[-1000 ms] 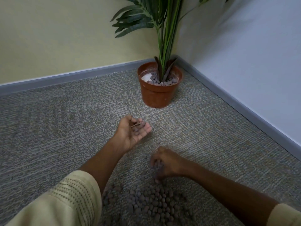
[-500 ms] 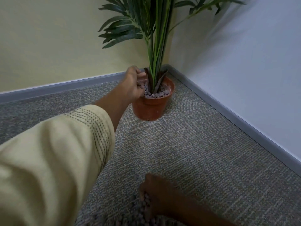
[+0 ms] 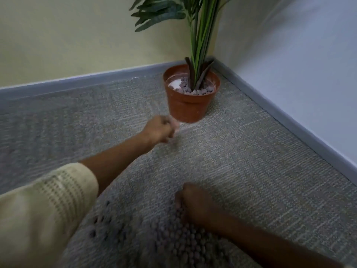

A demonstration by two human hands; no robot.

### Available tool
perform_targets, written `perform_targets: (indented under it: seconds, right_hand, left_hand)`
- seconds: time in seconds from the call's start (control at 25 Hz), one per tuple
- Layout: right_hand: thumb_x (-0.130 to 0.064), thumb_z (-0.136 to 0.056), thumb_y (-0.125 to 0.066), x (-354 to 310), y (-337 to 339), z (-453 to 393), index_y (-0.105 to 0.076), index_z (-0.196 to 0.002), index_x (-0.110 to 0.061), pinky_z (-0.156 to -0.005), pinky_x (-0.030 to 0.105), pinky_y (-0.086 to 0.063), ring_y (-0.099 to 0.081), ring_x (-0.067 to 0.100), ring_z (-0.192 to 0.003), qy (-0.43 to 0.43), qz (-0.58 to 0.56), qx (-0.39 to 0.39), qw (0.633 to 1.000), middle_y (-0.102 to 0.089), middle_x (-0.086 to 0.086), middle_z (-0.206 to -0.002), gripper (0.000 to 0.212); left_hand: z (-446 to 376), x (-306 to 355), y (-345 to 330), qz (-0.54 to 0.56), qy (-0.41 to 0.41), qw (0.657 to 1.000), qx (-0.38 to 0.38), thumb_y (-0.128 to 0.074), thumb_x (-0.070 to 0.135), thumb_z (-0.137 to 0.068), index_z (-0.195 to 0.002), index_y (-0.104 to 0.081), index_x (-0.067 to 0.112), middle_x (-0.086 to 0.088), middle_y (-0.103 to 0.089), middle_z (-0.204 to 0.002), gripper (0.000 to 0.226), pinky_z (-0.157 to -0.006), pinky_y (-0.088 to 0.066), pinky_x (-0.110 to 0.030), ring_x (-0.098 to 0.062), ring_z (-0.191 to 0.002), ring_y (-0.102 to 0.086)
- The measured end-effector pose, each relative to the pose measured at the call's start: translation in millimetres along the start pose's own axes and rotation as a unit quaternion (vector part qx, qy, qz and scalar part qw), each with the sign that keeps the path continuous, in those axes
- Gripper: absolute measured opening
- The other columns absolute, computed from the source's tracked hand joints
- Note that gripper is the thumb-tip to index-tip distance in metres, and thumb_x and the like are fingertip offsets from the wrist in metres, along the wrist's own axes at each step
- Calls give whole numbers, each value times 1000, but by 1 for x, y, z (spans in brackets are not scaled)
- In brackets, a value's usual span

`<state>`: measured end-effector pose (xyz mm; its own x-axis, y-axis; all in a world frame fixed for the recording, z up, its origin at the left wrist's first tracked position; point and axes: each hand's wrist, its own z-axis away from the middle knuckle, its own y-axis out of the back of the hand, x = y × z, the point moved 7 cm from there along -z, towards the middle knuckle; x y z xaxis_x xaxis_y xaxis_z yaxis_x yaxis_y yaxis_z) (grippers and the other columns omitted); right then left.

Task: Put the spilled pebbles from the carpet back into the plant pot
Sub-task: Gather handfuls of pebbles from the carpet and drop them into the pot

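Against the corner where the two walls meet, the plant pot [image 3: 190,102] stands upright on the carpet [image 3: 251,161], holding green stems and a layer of grey-brown pebbles around them, with a pale bare patch on its left side. Nearer the camera, the spilled pebbles [image 3: 185,242] lie in a loose heap on the carpet, well apart from the pot. The right hand [image 3: 195,202] rests on the far edge of that heap, fingers curled down among the pebbles. The left hand [image 3: 161,129] hangs blurred just in front of the pot's lower left side; whether it holds anything I cannot tell. Grey skirting [image 3: 280,120] runs along both walls, and a broad stretch of carpet lies between heap and pot.
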<state>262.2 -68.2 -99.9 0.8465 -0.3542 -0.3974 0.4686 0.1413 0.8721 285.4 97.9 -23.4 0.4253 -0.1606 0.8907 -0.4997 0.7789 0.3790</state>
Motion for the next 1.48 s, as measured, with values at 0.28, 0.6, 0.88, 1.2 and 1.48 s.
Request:
perform_targets:
  seconds: [0.28, 0.6, 0.88, 1.2, 1.48]
  right_hand:
    - [-8, -70, -68, -2, -2, 4, -71, -81, -15, -70, 18, -40, -60, 20, -87, -34, -16, 42, 998, -54, -4, -78, 14]
    - [12, -74, -64, 42, 8, -1, -70, -87, 6, -48, 18, -48, -61, 10, -50, -175, -420, -33, 890, -64, 2, -56, 16]
    - [0, -82, -59, 57, 26, -9, -62, -90, 1, -55, 22, -55, -60, 16, -68, -261, -722, -112, 631, -61, 12, -77, 8]
    - [-8, -91, -55, 92, 201, -108, -57, -82, 2, -75, 39, -58, -56, 22, -81, -157, -768, 220, 581, -54, 15, -90, 14]
    - [-12, -91, -47, 68, 232, -130, -50, -89, -4, -109, 54, -34, -62, 32, -102, -99, -771, 209, 594, -51, 15, -83, 9]
  left_hand:
    - [106, -117, -31, -439, -72, 860, -249, -74, 72, -45, -138, -30, 34, -3, -36, -123, 109, -100, -45, -36, -19, -114, -43]
    - [141, -121, -69, -416, -133, 879, -191, -78, 59, -54, -139, -28, 31, -4, -35, -124, 102, -94, -47, -34, -22, -114, -45]
    - [131, -111, -84, -431, -141, 872, -183, -79, 32, -63, -130, -39, 30, -8, -41, -121, 78, -90, -49, -34, -28, -107, -55]
    - [112, -109, -92, -418, -130, 879, -186, -70, 23, -68, -108, -54, 27, 0, -49, -120, 44, -85, -46, -27, -25, -103, -60]
    - [96, -106, -84, -119, 37, 966, -225, -70, 7, -78, -68, -67, 15, 5, -69, -55, 13, -54, -47, -12, -4, -52, -67]
